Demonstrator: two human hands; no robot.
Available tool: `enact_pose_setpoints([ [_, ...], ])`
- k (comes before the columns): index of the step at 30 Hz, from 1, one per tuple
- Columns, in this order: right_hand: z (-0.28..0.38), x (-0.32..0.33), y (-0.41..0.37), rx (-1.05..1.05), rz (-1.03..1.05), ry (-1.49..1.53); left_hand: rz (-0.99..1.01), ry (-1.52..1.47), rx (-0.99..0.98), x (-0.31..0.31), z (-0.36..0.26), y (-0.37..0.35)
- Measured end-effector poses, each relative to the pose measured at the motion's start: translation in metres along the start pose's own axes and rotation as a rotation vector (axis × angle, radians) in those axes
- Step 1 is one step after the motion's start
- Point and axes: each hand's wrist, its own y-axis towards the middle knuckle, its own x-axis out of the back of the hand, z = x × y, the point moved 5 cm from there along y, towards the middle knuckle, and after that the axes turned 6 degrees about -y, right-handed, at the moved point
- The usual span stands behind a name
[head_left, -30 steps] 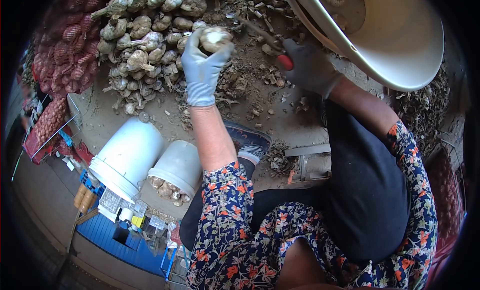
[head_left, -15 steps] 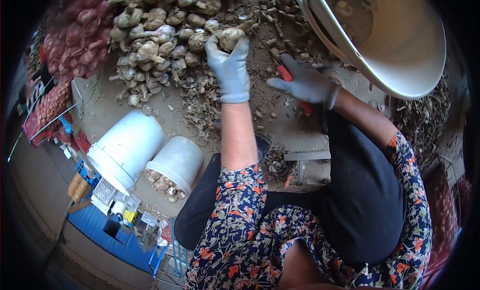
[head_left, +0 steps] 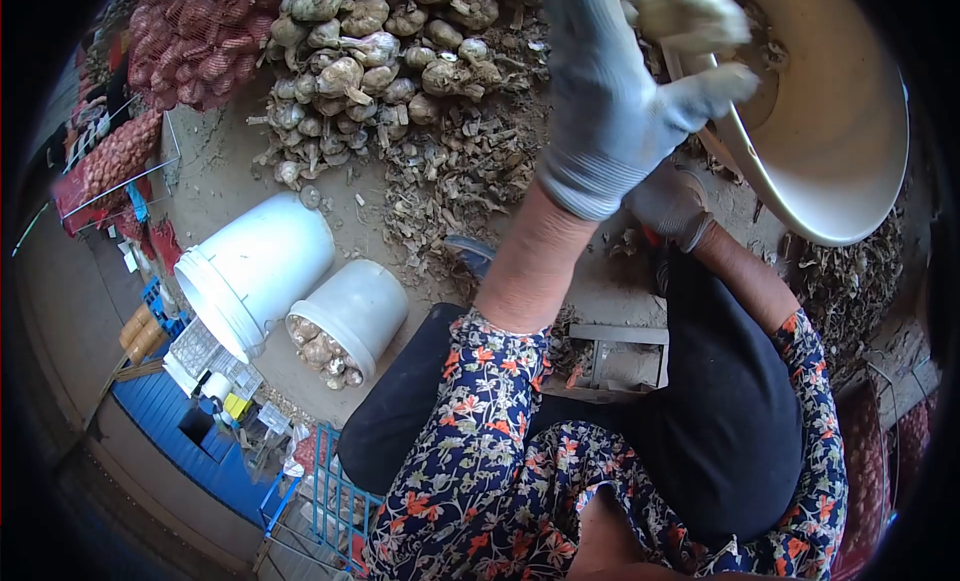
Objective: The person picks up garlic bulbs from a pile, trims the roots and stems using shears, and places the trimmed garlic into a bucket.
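Note:
My left hand (head_left: 615, 101), in a grey-white glove, is raised beside the large pale bucket (head_left: 840, 206) with thumb and fingers spread wide. A blurred garlic bulb (head_left: 695, 19) is in the gap past my thumb, by the bucket's rim, and looks loose of the fingers. My right hand (head_left: 678, 206), also gloved, is lower, near my knee, and partly hidden behind the left wrist. A bit of red handle (head_left: 653, 238) shows under it, from red-handled shears; their blades are hidden. Garlic bulbs with cut stems and roots lie in a heap (head_left: 370, 61) ahead of me.
Dry trimmings (head_left: 455, 181) litter the ground beside the heap. To the left, a white bucket (head_left: 265, 256) lies tipped beside a smaller bucket (head_left: 365, 301) with garlic at its mouth. Red net sacks (head_left: 200, 46) stand at the upper left. A low stool (head_left: 620, 334) is between my legs.
My left hand has gone from the heap up and right to the large bucket, carrying a garlic bulb, and its fingers have spread. My right hand has drawn back slightly toward my knee.

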Motion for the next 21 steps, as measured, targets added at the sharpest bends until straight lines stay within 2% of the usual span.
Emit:
enact_pose_setpoints([
  [2,-0.008,-0.002,-0.003,-0.251,0.201,0.028,-0.02,-0.133,0.135,0.025,-0.012,0.021],
  [3,-0.013,-0.002,-0.004,-0.305,0.244,0.097,-0.024,-0.196,0.201,0.041,-0.014,0.03],
  [4,-0.007,0.002,-0.005,-0.299,0.237,0.101,-0.294,0.143,0.251,0.084,0.005,0.032],
  [5,-0.001,0.009,-0.006,-0.323,0.212,0.072,-0.488,0.642,0.268,0.146,0.048,0.04],
  [6,0.001,0.012,-0.008,-0.353,0.19,0.043,-0.601,0.885,0.479,0.176,0.055,0.035],
  [8,-0.013,-0.002,-0.006,-0.34,0.25,0.063,-0.542,1.132,0.661,0.244,0.129,0.031],
  [9,-0.017,-0.007,-0.004,-0.311,0.302,0.077,-0.546,1.131,0.672,0.256,0.133,0.034],
  [11,-0.007,-0.006,-0.001,-0.227,0.318,-0.021,-0.23,0.909,0.694,0.254,0.146,0.048],
  [12,0.0,-0.008,-0.001,-0.148,0.337,-0.108,-0.227,0.911,0.695,0.249,0.143,0.042],
  [14,0.01,-0.005,0.001,-0.141,0.371,-0.172,-0.194,0.439,0.753,0.222,0.143,0.026],
  [15,0.012,-0.005,0.002,-0.134,0.404,-0.243,-0.138,0.413,0.597,0.227,0.166,0.014],
  [16,0.01,-0.008,0.001,-0.146,0.401,-0.239,-0.126,0.479,0.56,0.224,0.176,-0.005],
  [18,0.008,-0.004,0.005,0.001,0.192,-0.384,-0.188,0.115,0.476,0.179,0.134,-0.035],
  [19,0.014,-0.001,0.006,0.073,0.1,-0.503,-0.144,0.106,0.42,0.158,0.117,-0.043],
  [20,0.015,-0.004,0.001,0.051,0.132,-0.51,-0.111,0.1,0.382,0.145,0.098,-0.059],
  [21,0.024,0.002,0.008,0.138,0.04,-0.572,-0.073,0.083,0.462,0.135,0.083,-0.063],
])
